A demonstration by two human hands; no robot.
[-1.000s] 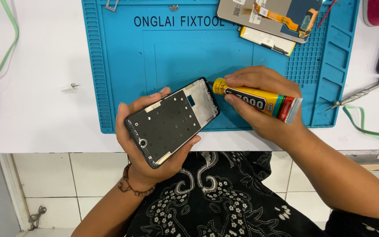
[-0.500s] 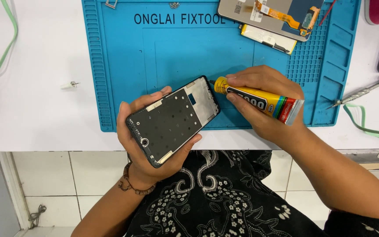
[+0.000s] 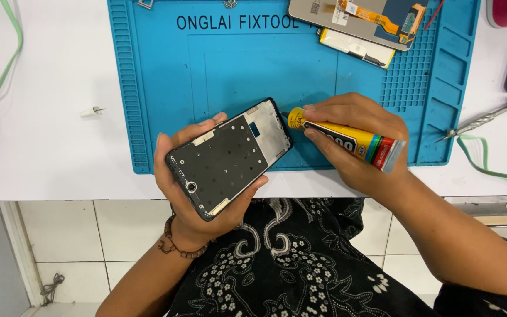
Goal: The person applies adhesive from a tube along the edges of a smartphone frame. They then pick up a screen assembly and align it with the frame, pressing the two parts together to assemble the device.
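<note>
My left hand [image 3: 192, 194] holds a black phone frame [image 3: 230, 157] from underneath, tilted, its bare inner side facing up, over the near edge of a blue work mat [image 3: 165, 82]. My right hand [image 3: 353, 144] grips a yellow glue tube [image 3: 347, 139] with a striped tail end. The tube's tip touches the frame's upper right edge.
A detached phone screen with an orange flex cable [image 3: 371, 17] and a flat battery-like part [image 3: 356, 47] lie at the mat's far right. A screwdriver [image 3: 479, 120] and a green cable [image 3: 488, 164] lie right of the mat. A small white cap [image 3: 92, 111] rests on the white table.
The frame and the tube have shifted very slightly; the tube's tip stays at the frame's upper right edge. Both hands keep their grips.
</note>
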